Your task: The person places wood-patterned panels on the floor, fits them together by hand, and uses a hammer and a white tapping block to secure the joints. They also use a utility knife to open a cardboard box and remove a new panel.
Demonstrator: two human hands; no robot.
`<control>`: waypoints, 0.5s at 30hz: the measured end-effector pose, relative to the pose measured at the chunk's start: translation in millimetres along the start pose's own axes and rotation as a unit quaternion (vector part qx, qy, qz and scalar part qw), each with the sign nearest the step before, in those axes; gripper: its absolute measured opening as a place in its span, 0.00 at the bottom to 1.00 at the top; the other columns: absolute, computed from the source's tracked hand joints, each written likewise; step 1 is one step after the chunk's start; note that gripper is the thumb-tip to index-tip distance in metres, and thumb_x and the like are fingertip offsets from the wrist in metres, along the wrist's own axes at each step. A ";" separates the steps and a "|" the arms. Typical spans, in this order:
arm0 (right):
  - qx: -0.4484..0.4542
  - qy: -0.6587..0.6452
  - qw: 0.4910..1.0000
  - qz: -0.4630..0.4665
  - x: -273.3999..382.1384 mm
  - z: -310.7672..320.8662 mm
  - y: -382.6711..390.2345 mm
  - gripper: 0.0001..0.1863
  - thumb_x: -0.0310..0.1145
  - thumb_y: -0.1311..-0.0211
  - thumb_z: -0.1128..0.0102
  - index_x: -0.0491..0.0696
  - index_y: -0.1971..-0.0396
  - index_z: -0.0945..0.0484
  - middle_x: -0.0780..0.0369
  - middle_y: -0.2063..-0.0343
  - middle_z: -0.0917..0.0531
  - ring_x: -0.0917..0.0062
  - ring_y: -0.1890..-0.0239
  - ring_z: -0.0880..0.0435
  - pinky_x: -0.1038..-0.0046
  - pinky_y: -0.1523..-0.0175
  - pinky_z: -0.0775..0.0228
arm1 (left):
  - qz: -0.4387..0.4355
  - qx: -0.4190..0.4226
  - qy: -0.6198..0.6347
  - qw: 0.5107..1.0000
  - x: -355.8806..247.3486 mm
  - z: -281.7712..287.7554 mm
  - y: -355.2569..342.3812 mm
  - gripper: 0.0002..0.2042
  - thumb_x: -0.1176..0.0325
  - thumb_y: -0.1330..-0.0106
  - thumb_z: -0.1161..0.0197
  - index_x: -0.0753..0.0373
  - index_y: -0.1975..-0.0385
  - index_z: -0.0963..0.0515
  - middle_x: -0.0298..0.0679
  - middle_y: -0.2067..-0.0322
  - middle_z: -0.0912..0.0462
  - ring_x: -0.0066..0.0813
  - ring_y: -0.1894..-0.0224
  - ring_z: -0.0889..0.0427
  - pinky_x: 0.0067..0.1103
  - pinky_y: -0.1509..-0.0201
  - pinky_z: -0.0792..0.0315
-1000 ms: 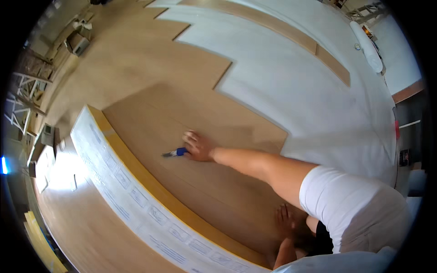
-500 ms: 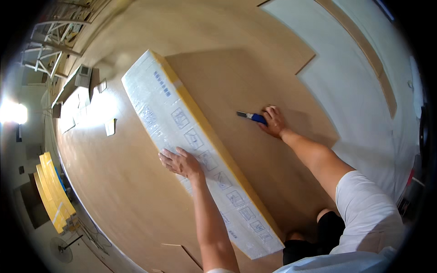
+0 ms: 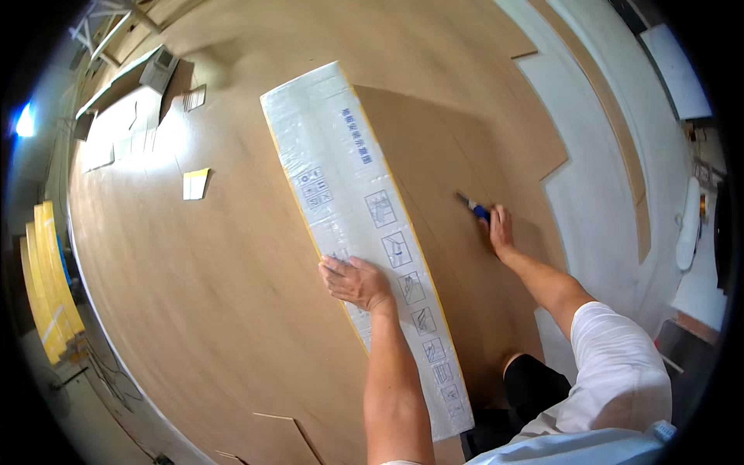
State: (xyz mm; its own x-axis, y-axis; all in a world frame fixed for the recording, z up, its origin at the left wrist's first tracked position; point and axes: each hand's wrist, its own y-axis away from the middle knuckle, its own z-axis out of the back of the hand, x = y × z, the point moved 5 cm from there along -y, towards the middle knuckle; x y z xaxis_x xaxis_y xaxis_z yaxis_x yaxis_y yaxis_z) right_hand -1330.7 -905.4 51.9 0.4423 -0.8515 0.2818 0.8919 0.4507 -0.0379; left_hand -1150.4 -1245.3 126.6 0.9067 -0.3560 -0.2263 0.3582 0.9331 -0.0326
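Note:
My left hand (image 3: pixel 353 280) lies on the top of a long box (image 3: pixel 335 147) wrapped in white plastic with yellow edges and printed diagrams, fingers apart, fingertips at its left edge. My right hand (image 3: pixel 500 226) grips a blue-handled utility knife (image 3: pixel 478 210) to the right of the box, low over the wood-coloured flooring (image 3: pixel 194 302), its blade pointing up-left.
White underlay (image 3: pixel 589 217) lies along the stepped flooring edge, with a long plank (image 3: pixel 620 129) on it and a white roll (image 3: pixel 687 225) at right. Left are stacked yellow boxes (image 3: pixel 48 279), torn cardboard (image 3: pixel 136 77), a small scrap (image 3: pixel 194 183) and a white wooden frame (image 3: pixel 116 31).
My left hand has come up from low right onto the box top. The box now appears more upright and central as the view has turned, and my right hand with the knife appears further right.

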 end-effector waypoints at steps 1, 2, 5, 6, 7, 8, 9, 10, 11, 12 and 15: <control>-0.024 -0.062 0.997 -0.046 9.3 3.1 -34.1 0.17 0.43 0.30 0.40 0.44 0.56 0.26 0.54 0.54 0.26 0.60 0.49 0.25 0.60 0.45 0.31 | -0.003 -0.003 0.000 1.000 -0.4 1.6 -0.8 0.29 0.59 0.28 0.49 0.66 0.29 0.41 0.49 0.32 0.37 0.49 0.33 0.36 0.40 0.30 0.43; -0.021 -0.120 0.984 -0.128 17.0 6.1 -71.1 0.17 0.44 0.27 0.45 0.44 0.58 0.25 0.54 0.58 0.23 0.62 0.53 0.22 0.62 0.49 0.29 | -0.013 -0.014 0.005 1.000 -2.5 3.2 -1.4 0.30 0.59 0.28 0.49 0.65 0.29 0.41 0.49 0.32 0.37 0.49 0.33 0.36 0.40 0.30 0.43; 0.017 -0.361 0.917 -0.171 80.3 18.6 -206.3 0.21 0.48 0.22 0.56 0.46 0.68 0.26 0.64 0.83 0.26 0.75 0.81 0.25 0.67 0.70 0.31 | -0.007 -0.002 0.009 1.000 -3.7 4.9 -4.0 0.30 0.61 0.29 0.46 0.66 0.30 0.40 0.49 0.32 0.37 0.48 0.33 0.36 0.40 0.31 0.42; 0.053 -0.471 0.866 -0.160 113.9 19.5 -253.9 0.21 0.48 0.24 0.52 0.45 0.68 0.25 0.62 0.83 0.25 0.74 0.80 0.25 0.65 0.70 0.32 | -0.007 -0.010 0.010 1.000 -4.1 6.6 -4.9 0.29 0.61 0.30 0.46 0.66 0.30 0.40 0.49 0.32 0.37 0.48 0.33 0.36 0.40 0.32 0.41; 0.056 -0.336 0.939 -0.039 155.9 31.9 -301.2 0.23 0.52 0.27 0.48 0.44 0.68 0.22 0.60 0.82 0.24 0.73 0.78 0.24 0.66 0.70 0.33 | -0.003 0.002 0.013 1.000 -4.3 5.9 -5.6 0.30 0.62 0.30 0.45 0.65 0.30 0.40 0.49 0.32 0.37 0.48 0.33 0.36 0.40 0.32 0.41; 0.082 -0.245 0.965 0.046 192.6 41.6 -334.6 0.25 0.56 0.31 0.44 0.45 0.66 0.19 0.59 0.80 0.22 0.70 0.77 0.24 0.65 0.68 0.34 | -0.002 0.003 0.015 1.000 -4.3 6.3 -6.2 0.30 0.62 0.30 0.45 0.65 0.30 0.40 0.50 0.32 0.37 0.48 0.33 0.36 0.40 0.32 0.41; 0.141 -0.185 0.967 0.101 232.7 41.5 -366.7 0.29 0.61 0.33 0.44 0.46 0.64 0.16 0.56 0.75 0.17 0.66 0.72 0.19 0.63 0.63 0.29 | -0.004 -0.004 0.017 1.000 -4.9 7.2 -6.6 0.30 0.62 0.30 0.45 0.65 0.30 0.40 0.50 0.32 0.37 0.48 0.33 0.37 0.40 0.32 0.41; 0.160 -0.111 0.973 0.125 267.3 42.0 -389.7 0.29 0.61 0.33 0.45 0.46 0.62 0.16 0.55 0.72 0.15 0.63 0.67 0.17 0.62 0.59 0.26 | -0.004 0.003 0.018 1.000 -4.9 6.5 -7.0 0.30 0.62 0.30 0.44 0.65 0.30 0.40 0.50 0.32 0.37 0.49 0.33 0.37 0.41 0.32 0.41; 0.154 -0.065 0.968 0.186 302.6 44.0 -406.8 0.29 0.60 0.33 0.46 0.47 0.60 0.15 0.54 0.68 0.13 0.60 0.63 0.14 0.60 0.55 0.24 | -0.005 0.000 0.019 1.000 -5.3 6.6 -7.2 0.30 0.62 0.31 0.44 0.65 0.30 0.40 0.50 0.32 0.37 0.49 0.33 0.37 0.41 0.32 0.41; 0.163 -0.022 0.964 0.207 330.0 42.7 -421.3 0.28 0.59 0.32 0.47 0.47 0.60 0.15 0.53 0.65 0.13 0.58 0.59 0.14 0.59 0.52 0.24 | -0.009 -0.007 0.023 1.000 -5.6 7.0 -7.3 0.30 0.63 0.31 0.44 0.65 0.30 0.40 0.50 0.32 0.37 0.49 0.32 0.37 0.41 0.32 0.41; 0.164 0.046 0.947 0.273 386.4 32.0 -447.6 0.24 0.53 0.30 0.49 0.46 0.58 0.15 0.53 0.59 0.13 0.57 0.53 0.14 0.57 0.48 0.23 | -0.004 0.002 0.013 1.000 -5.4 4.8 -7.9 0.31 0.63 0.32 0.43 0.65 0.30 0.40 0.52 0.32 0.38 0.50 0.33 0.37 0.41 0.32 0.41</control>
State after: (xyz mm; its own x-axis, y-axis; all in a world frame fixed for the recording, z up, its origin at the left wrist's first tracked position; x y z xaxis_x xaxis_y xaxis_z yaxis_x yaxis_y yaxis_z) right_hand -1562.1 -1427.6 208.4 0.8484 -0.4809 0.2213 0.4576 0.8764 0.1503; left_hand -1157.0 -1251.1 132.8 0.8971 -0.3627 -0.2522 0.3674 0.9296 -0.0300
